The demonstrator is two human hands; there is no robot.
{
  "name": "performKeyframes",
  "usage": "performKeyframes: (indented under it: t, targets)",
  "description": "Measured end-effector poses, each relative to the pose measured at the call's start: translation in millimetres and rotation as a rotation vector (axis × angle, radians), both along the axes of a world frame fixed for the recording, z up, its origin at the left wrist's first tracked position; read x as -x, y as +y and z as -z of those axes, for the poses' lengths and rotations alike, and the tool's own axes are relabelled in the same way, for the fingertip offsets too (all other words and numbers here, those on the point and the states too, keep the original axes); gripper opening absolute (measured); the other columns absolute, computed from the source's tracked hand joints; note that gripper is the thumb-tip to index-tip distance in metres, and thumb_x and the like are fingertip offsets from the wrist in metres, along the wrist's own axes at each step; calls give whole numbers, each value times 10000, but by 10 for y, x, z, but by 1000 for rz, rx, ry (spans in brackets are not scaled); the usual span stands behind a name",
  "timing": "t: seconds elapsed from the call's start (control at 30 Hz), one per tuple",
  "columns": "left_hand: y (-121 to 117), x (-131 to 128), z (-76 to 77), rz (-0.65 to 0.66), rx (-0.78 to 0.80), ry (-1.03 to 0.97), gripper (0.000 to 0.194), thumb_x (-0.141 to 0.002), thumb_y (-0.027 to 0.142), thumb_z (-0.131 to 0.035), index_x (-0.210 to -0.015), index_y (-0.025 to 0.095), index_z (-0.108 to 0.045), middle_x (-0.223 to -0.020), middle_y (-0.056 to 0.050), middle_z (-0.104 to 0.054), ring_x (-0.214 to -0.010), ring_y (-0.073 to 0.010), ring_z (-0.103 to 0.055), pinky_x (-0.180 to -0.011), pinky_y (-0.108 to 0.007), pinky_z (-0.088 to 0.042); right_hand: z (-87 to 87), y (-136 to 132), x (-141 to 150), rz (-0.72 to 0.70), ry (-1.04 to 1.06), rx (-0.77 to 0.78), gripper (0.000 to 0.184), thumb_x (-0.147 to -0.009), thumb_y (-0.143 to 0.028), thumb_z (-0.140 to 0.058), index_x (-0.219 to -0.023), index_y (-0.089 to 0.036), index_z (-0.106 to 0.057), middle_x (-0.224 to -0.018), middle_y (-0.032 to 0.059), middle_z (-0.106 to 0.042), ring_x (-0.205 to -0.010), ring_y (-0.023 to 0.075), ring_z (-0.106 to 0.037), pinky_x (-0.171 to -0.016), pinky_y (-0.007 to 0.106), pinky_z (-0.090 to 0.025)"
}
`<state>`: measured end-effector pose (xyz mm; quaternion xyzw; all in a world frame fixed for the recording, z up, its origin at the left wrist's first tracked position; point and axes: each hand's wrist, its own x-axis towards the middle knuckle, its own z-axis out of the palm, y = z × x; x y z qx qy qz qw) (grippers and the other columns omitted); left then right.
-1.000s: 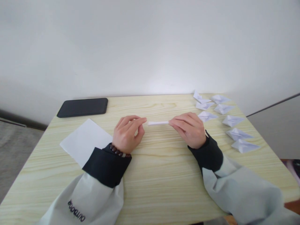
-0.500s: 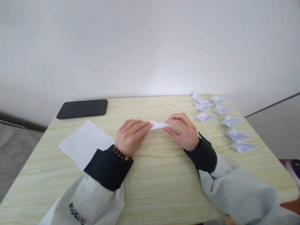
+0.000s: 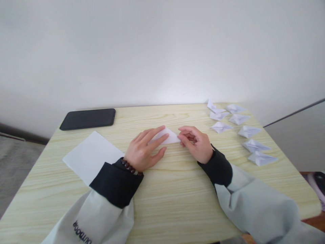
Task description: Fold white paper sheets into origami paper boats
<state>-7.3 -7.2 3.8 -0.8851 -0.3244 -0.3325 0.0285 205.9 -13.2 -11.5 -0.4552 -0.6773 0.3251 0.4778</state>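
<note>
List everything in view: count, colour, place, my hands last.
Folded piece: one, white, mid table
Folded shapes: eight, white, right rear
Flat sheet: one visible, white, left
Phone-like slab: one, black, back left
Table: one, pale, centre
Wall: one, white, behind
Floor: one, grey, left edge
Unclear item: one, purplish, right edge
Bracelet: one, dark, left wrist
Sleeves: two, grey and black, forearms
Left hand: one, on folded piece
Right hand: one, at its corner

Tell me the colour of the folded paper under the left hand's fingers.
White; the folded paper shows best in the head view.
</note>
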Motion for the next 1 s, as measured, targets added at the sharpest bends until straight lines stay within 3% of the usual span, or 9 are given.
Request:
performKeyframes:
  t: [0.1, 0.17, 0.3, 0.43, 0.53, 0.67, 1.0]
  targets:
    - [-10, -25, 9, -44, 90, -65, 536, -798, 268, -582, -1299, 194, -407, -1333, -143, -466, -1043, -211, -572, -844, -341, -513, -34, -24, 15, 44, -68, -85, 146, -824, -254, -569, -948, -181, -593, -764, 22, -654, -593, 97, -624, -580, 218, -527]
    - [-8, -32, 25, -76, 109, -94, 577, -811, 264, -578, -1330, 179, -342, -1231, -129, -559, -955, -187, -611, -812, -318, -521, -60, -47, 34, 39, -128, -147, 108, -821, -244, -577, -906, -187, -612, -772, 25, -667, -627, 104, -636, -590, 211, -529]
    - [1, -30, 44, -94, 40, -124, 334, -809, 207, -598, -1130, 178, -507, -903, -40, -690, -813, -160, -640, -752, -283, -508, -84, -76, 63, -27, -188, -237, 90, -815, -198, -579, -896, -196, -619, -809, 23, -676, -672, 105, -643, -629, 213, -534]
    - [-1, -32, 29, -83, -2, -143, 120, -801, 183, -612, -915, 174, -574, -802, -19, -686, -741, -142, -630, -711, -265, -494, -90, -70, 58, -50, -217, -307, 83, -820, -142, -557, -852, -193, -613, -830, 29, -680, -756, 116, -641, -690, 230, -523]
    - [-15, -41, 23, -58, 32, -139, 123, -794, 211, -624, -902, 172, -582, -802, -19, -685, -743, -139, -633, -701, -257, -495, -96, -72, 65, -76, -248, -358, 99, -822, -112, -542, -836, -192, -599, -843, 30, -681, -783, 114, -635, -727, 233, -512]
    - [-42, -58, 24, -50, 73, -170, 143, -785, 211, -639, -914, 176, -586, -801, -4, -690, -721, -119, -638, -685, -231, -494, -103, -89, 100, -81, -278, -376, 84, -813, -125, -570, -858, -190, -598, -792, 14, -666, -695, 93, -619, -660, 202, -504]
    - [-23, -71, 6, -31, -22, -195, 21, -775, 154, -634, -780, 173, -643, -649, -4, -661, -654, -139, -580, -631, -253, -497, -117, -82, 96, -81, -246, -405, 89, -818, -121, -580, -802, -181, -644, -740, 28, -675, -659, 101, -626, -623, 207, -508]
